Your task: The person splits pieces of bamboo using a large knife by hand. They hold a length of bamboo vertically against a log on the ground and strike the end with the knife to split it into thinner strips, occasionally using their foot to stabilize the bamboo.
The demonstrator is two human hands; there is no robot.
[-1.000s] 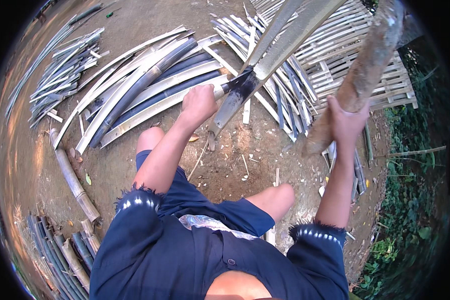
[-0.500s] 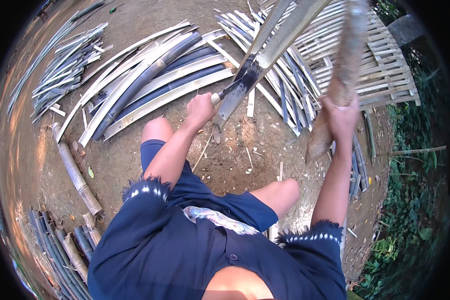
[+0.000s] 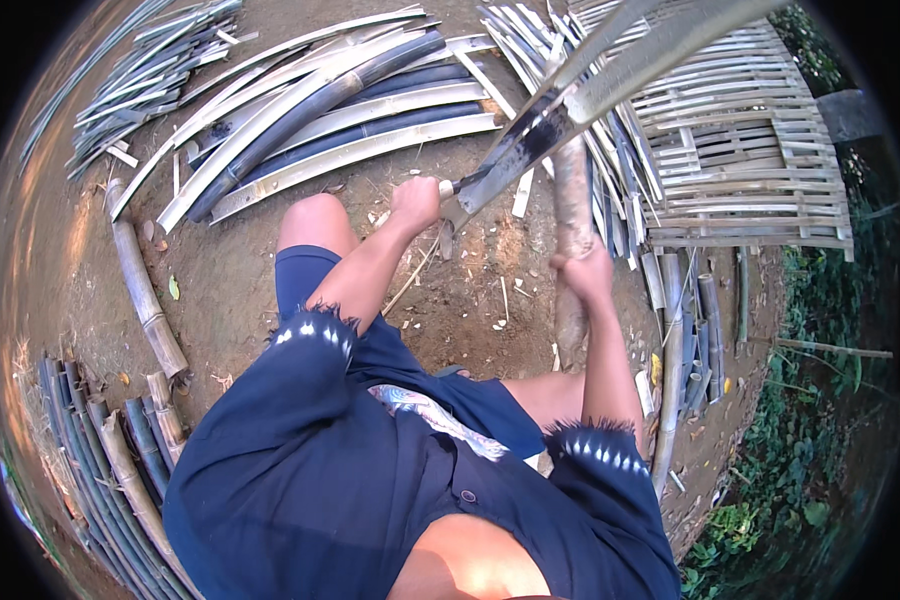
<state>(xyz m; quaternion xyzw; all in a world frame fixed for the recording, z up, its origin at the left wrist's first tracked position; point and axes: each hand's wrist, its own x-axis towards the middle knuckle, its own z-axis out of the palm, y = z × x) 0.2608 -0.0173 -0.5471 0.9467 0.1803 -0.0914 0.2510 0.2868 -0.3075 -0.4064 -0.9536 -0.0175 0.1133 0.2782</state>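
Observation:
My left hand (image 3: 415,205) is closed around the pale handle of a knife (image 3: 469,181), whose dark blade sits in the split of a bamboo pole (image 3: 625,98). The pole slants from the ground in front of me to the upper right, its two halves spread apart above the blade. In my right hand (image 3: 585,273) is a thick, rough wooden stick (image 3: 572,195), gripped around its middle. Its upper end meets the bamboo's lower edge in the picture; whether they touch, I cannot tell.
Split bamboo lengths (image 3: 360,128) lie ahead on the dirt, with thinner strips (image 3: 155,75) at far left. A slatted bamboo panel (image 3: 740,190) is at far right. Bamboo poles (image 3: 120,460) lie at lower left, more pieces (image 3: 705,330) at right beside green plants (image 3: 820,420).
My right hand has swung the stick left and down, from right of the bamboo to beneath it in the picture. My left hand still grips the knife; the whole view has shifted slightly.

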